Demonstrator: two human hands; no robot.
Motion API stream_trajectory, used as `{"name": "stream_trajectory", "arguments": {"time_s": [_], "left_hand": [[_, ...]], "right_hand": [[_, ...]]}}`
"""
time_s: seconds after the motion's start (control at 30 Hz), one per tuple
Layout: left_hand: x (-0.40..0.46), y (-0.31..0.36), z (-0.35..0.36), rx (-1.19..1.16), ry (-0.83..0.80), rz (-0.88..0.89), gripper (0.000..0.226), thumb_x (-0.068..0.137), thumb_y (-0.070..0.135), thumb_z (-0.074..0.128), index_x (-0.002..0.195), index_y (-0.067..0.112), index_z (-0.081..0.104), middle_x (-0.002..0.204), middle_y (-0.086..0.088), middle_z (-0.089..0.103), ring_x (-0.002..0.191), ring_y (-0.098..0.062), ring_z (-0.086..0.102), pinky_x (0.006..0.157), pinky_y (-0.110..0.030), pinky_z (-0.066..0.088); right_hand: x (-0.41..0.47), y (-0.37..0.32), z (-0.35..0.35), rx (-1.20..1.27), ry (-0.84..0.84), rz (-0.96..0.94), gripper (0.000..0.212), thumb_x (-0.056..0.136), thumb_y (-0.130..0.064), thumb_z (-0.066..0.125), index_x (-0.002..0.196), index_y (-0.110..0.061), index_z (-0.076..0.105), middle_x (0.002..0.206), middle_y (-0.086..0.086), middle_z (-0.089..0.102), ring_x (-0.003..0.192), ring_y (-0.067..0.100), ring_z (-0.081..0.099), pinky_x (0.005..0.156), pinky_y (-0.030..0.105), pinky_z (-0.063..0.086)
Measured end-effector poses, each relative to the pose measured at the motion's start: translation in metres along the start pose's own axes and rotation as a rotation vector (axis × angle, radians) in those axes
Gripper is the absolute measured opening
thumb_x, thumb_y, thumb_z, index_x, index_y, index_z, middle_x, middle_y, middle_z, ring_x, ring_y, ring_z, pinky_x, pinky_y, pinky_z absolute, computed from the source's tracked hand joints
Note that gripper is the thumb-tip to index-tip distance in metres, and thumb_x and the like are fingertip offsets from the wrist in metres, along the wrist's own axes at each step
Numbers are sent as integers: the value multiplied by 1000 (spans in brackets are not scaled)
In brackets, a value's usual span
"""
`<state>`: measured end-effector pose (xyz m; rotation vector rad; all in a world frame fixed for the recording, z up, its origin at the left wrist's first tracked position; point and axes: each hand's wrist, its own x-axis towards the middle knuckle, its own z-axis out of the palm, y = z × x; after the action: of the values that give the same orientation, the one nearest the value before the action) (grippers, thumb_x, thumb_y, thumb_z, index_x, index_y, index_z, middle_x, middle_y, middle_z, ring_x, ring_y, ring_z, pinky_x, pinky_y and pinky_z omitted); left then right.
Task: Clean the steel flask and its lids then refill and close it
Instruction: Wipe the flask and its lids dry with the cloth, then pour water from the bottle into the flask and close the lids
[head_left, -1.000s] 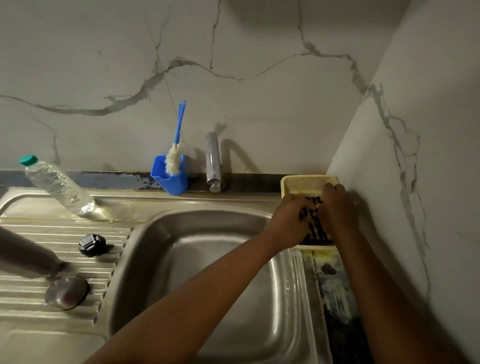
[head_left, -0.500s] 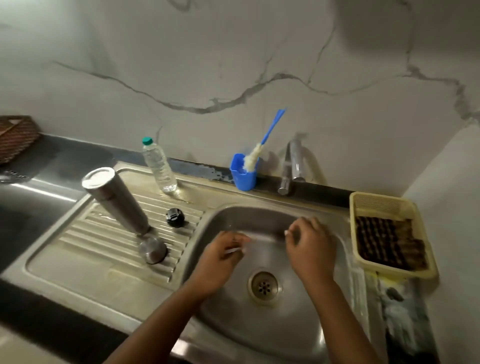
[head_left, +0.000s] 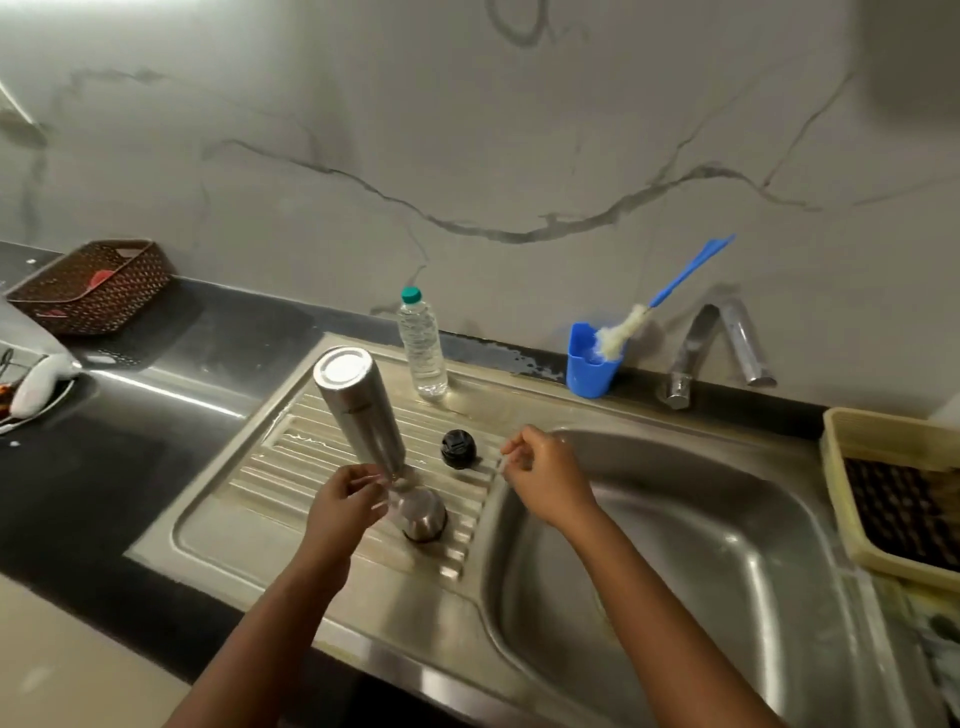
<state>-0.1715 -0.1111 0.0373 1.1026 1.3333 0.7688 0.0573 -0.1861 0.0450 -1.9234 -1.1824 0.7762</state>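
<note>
On the ribbed drainboard (head_left: 332, 470) at the sink's nine o'clock side, the steel flask (head_left: 363, 410) stands upside down, mouth to the ribs and base up, which suggests it has been washed and left to drain. Its steel outer lid (head_left: 423, 517) sits just at the flask's six o'clock, and the small black inner lid (head_left: 458, 448) lies at its three o'clock, apart from both. All three look rinsed, so the cleaning seems mostly done, though I cannot tell whether any soap remains.

The left hand (head_left: 345, 506) hovers at the flask's mouth end beside the steel lid, fingers loosely curled; motion blur hides whether this grip actually touches either one. The right hand (head_left: 545, 475) hangs over the sink (head_left: 727, 597) rim near the black lid, fingers lightly bent, holding nothing that I can make out.

What remains, by my reading: turning the flask upright, refilling it, probably from the plastic water bottle (head_left: 422, 343) at twelve o'clock on the table edge, then fitting the inner lid and the outer one. The bottle brush (head_left: 644, 317) rests in its blue cup (head_left: 592, 361) by the tap (head_left: 685, 358).
</note>
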Motion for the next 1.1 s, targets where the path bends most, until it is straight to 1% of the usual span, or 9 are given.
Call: {"name": "stream_trajectory", "arguments": {"time_s": [0.1, 0.2, 0.3, 0.4, 0.57, 0.67, 0.87, 1.0, 1.1], "left_hand": [[30, 4, -20, -45, 13, -114, 16, 101, 14, 52, 113, 3, 57, 109, -21, 56, 91, -28, 61, 73, -36, 54], [61, 12, -34, -141, -19, -273, 44, 104, 33, 45, 140, 7, 41, 128, -25, 48, 103, -37, 58, 75, -43, 54], [83, 25, -39, -220, -107, -379, 58, 102, 50, 41, 151, 19, 30, 142, -32, 36, 104, -43, 56, 81, -47, 52], [96, 33, -40, -198, -212, -448, 64, 96, 62, 41, 150, 28, 32, 141, -37, 34, 103, -41, 58, 72, -42, 55], [103, 29, -42, -127, -360, -519, 66, 90, 67, 49, 137, 21, 50, 118, -30, 53, 86, -34, 65, 70, -40, 61], [102, 33, -45, -149, -373, -519, 56, 95, 55, 52, 132, 14, 52, 110, -33, 59, 73, -31, 69, 61, -34, 63], [96, 38, -67, -190, -420, -379, 47, 99, 43, 51, 128, 6, 55, 119, -34, 61, 92, -32, 72, 68, -29, 62], [86, 44, -89, -83, -501, -109, 37, 96, 40, 59, 125, 17, 64, 123, -19, 66, 104, -34, 66, 87, -44, 51], [72, 50, -96, -86, -456, 11, 45, 83, 35, 75, 126, 36, 60, 121, -12, 67, 96, -32, 63, 85, -49, 47]], "right_hand": [[27, -26, 29, 143, -120, 146, 6, 92, -28, 63, 90, -24, 59, 93, 5, 67, 77, 17, 65, 69, 33, 55], [51, -55, 55, 323, -247, 306, 33, 98, -45, 51, 119, -22, 57, 100, 9, 63, 74, 23, 67, 70, 37, 59], [67, -77, 72, 385, -332, 370, 56, 98, -57, 38, 145, -26, 37, 128, 16, 52, 77, 27, 69, 51, 25, 54], [74, -89, 81, 431, -329, 419, 68, 96, -65, 30, 152, -28, 27, 149, 16, 38, 77, 27, 68, 57, 28, 55], [78, -93, 98, 530, -357, 497, 73, 93, -68, 33, 143, -15, 40, 140, 24, 44, 103, 41, 64, 60, 35, 60], [71, -101, 107, 600, -338, 497, 64, 97, -61, 34, 137, -13, 46, 132, 20, 50, 79, 33, 70, 58, 35, 61], [61, -104, 113, 720, -319, 422, 49, 96, -49, 53, 131, -15, 51, 136, 15, 50, 103, 40, 66, 69, 40, 61], [50, -110, 105, 782, -340, 295, 32, 89, -28, 69, 113, -11, 53, 127, 12, 56, 86, 32, 68, 69, 36, 58], [41, -110, 105, 753, -338, 158, 57, 76, -12, 81, 123, -24, 51, 140, 8, 43, 114, 27, 59, 76, 35, 58]]}}
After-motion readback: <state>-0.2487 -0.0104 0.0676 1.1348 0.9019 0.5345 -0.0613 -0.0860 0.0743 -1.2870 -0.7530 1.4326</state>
